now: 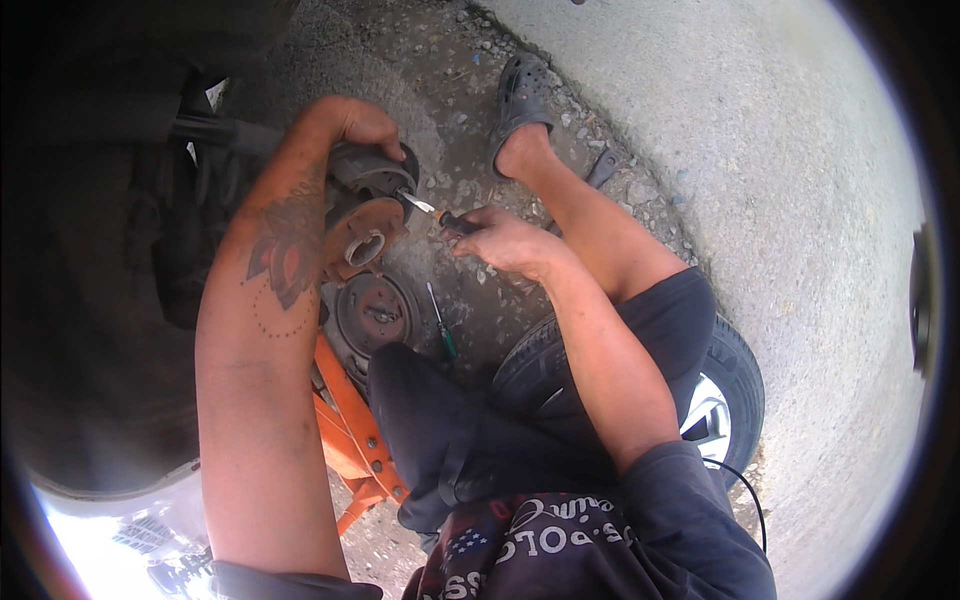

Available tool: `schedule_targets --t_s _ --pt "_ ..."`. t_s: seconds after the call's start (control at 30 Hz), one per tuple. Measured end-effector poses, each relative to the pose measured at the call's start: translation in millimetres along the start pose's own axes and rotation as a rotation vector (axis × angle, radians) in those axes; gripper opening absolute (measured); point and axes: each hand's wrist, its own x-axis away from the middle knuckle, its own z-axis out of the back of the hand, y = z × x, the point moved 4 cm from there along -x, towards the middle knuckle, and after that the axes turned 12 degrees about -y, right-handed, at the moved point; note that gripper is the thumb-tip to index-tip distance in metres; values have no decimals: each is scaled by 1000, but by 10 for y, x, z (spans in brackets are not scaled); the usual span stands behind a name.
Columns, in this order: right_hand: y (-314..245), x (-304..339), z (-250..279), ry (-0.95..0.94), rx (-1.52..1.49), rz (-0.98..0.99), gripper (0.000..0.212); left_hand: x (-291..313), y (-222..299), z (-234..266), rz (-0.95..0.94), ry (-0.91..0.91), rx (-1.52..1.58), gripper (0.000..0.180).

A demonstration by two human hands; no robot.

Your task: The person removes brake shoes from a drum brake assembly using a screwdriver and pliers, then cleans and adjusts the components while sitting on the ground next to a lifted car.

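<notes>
My left hand (370,128) curls over the top of a dark, rounded brake part (375,172) at the car's axle; most of its fingers are hidden behind the part. In my right hand (500,240) is a short tool with a bright metal blade (421,204) and a black-and-orange handle. Its blade tip meets the edge of the brake part. Just below sits a rusty hub (370,222) with a round opening (364,248). A round drum-like part (378,312) lies on the ground, with a green-handled screwdriver (441,325) beside it.
An orange jack (350,415) stands under the car at lower left. A wheel with a tyre (735,375) lies beneath my bent right leg. My foot in a dark clog (521,95) rests on gravelly ground. Pale concrete (800,200) spans the right side.
</notes>
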Motion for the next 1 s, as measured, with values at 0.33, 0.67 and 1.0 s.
schedule_targets --t_s 0.33,0.67,1.0 --pt "4 41 -161 187 -246 175 40 -95 -74 -9 -4 9 40 46" --pt "-28 18 -220 204 -471 162 52 80 112 -14 -79 59 -150 48" --pt "-123 25 -318 370 -456 156 45 175 150 1 4 44 -68 53"
